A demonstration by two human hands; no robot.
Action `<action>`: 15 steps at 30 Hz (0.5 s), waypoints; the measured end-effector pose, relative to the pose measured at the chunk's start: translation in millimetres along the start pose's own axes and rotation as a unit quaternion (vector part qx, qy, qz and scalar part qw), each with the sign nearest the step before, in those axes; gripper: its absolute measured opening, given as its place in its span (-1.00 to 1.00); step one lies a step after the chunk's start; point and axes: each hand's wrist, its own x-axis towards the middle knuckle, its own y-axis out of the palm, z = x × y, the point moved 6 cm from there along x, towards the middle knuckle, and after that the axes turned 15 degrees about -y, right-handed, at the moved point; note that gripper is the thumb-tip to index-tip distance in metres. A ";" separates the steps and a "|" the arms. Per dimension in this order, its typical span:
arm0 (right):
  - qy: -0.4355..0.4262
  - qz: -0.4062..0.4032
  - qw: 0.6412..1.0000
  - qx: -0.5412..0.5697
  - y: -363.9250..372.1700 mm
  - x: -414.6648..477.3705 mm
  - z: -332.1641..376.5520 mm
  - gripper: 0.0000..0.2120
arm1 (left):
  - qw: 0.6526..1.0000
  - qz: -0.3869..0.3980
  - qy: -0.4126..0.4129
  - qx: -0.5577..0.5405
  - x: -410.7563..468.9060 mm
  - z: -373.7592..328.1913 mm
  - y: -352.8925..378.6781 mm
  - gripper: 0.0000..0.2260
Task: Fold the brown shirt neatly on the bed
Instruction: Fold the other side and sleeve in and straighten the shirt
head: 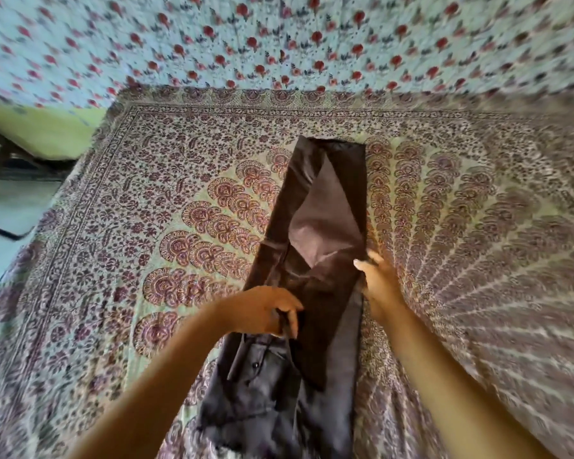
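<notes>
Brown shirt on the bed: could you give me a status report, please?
Left hand pinches left edge of dark brown buttoned shirt. Right hand at right edge, grip blurred. Shirt folded into long strip on patterned bedspread. Nothing in the way.

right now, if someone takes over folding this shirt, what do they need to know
Left hand: pinches the brown shirt at its left side, about mid-length.
Right hand: holds the shirt's right edge, slightly farther up.
Shirt: lies lengthwise on the patterned bedspread, buttoned part nearest the person.
Done: both sides appear folded inward, making a long narrow strip.
Left: fold the strip across its length into a compact stack and smooth it.
</notes>
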 end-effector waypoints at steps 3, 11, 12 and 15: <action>0.072 0.016 0.997 -0.027 -6.6 -22.5 -44.8 -0.58 | 0.998 -0.056 -0.017 0.007 -0.7 35.2 29.7 -0.82; 0.196 0.111 0.951 -0.213 -5.4 -84.4 -151.7 -0.62 | 0.989 -0.007 -0.145 0.001 18.7 114.9 124.3 -0.74; 0.205 0.117 0.947 -0.220 -3.8 -90.2 -159.4 -0.60 | 0.981 -0.062 -0.181 -0.027 19.7 121.1 117.7 -0.76; 0.213 0.110 0.938 -0.250 -1.5 -103.7 -177.5 -0.74 | 0.925 -0.243 -0.272 -0.110 12.6 143.7 102.1 -0.82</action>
